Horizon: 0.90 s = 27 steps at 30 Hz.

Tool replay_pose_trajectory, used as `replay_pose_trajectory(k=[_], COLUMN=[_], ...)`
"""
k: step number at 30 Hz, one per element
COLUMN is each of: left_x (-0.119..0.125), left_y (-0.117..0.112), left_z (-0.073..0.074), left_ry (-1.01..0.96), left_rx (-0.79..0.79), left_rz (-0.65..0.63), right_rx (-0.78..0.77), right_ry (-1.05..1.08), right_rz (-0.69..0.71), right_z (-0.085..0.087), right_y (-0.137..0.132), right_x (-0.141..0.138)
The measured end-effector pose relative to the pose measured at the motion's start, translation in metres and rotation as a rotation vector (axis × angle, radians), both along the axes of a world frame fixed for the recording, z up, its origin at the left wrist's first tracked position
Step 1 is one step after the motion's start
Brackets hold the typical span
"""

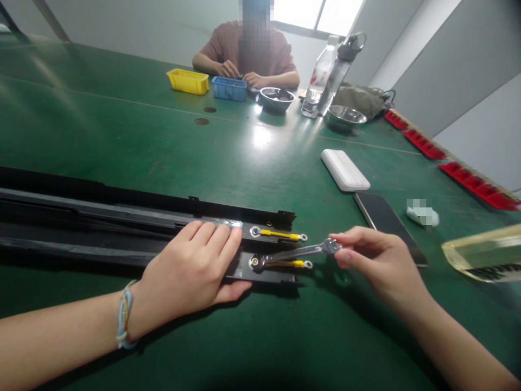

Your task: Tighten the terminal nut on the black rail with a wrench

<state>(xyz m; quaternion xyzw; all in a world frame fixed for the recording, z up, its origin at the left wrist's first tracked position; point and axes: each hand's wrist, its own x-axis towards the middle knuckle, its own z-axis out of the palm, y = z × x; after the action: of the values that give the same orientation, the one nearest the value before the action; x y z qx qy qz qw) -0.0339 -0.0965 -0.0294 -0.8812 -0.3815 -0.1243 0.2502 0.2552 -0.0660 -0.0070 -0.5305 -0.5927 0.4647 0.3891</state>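
Observation:
Two long black metal channels [122, 231] lie side by side on the green table. My left hand [195, 263] wraps over the nearer channel close to its right end, thumb on the near side. Between thumb and fingers, my right hand [370, 260] pinches the open end of a combination wrench [299, 252]. The wrench's ring end sits around a nut [255, 262] on the nearer channel. Under the wrench runs a yellow wire [295, 264] with a ring terminal. A second yellow wire [280, 234] is attached to the farther channel.
A white power bank [345, 170] and a dark phone [388, 220] lie right of the channels. Across the table, a person [248, 60] works behind a yellow bin [188, 82], a blue bin [229, 89] and a metal bowl [277, 99]. Bottles [319, 81] and red trays [476, 184] are at the right.

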Motion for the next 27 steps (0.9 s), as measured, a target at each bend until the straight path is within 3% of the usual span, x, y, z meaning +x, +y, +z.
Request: replay_pose_trajectory(k=[7, 19, 27], left_x=[0.002, 0.005, 0.007], left_y=[0.002, 0.001, 0.002], left_z=[0.001, 0.002, 0.0], left_ry=[-0.005, -0.012, -0.007], left_rx=[0.003, 0.002, 0.012], left_rz=[-0.002, -0.006, -0.003], right_rx=[-0.049, -0.016, -0.017], right_ry=[0.054, 0.129, 0.115], right_rz=[0.046, 0.395, 0.311], right_z=[0.001, 0.001, 0.0], right_y=[0.002, -0.009, -0.005], right_x=[0.004, 0.011, 0.011])
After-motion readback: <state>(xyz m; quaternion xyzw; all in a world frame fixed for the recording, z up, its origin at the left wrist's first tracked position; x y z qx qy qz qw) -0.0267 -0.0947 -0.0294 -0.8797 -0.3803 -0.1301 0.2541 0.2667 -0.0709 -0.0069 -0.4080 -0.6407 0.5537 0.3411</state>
